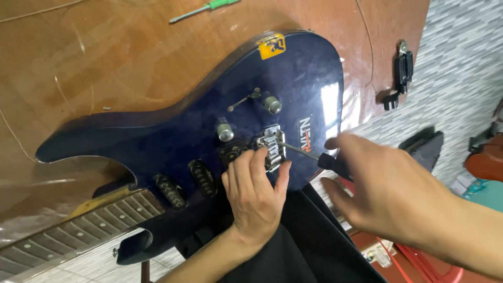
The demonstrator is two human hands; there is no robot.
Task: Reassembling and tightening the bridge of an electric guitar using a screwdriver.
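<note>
A dark blue electric guitar body point(173, 131) lies flat on a brown wooden table point(105, 57), its neck point(68, 236) running off to the lower left. My left hand point(257, 194) rests on the guitar with its fingertips on the metal bridge point(271, 147). My right hand point(382, 188) holds a black-handled screwdriver point(314, 155) whose tip points into the bridge. Two silver knobs point(225, 131) and a selector switch sit just above the bridge. Pickups point(201, 178) lie left of my left hand.
A green-handled screwdriver point(201, 9) lies at the table's far edge. A black clip-like tool point(401, 73) sits at the table's right edge. Grey patterned floor, a dark case point(422, 147) and red objects are to the right. Thin wires trail across the table.
</note>
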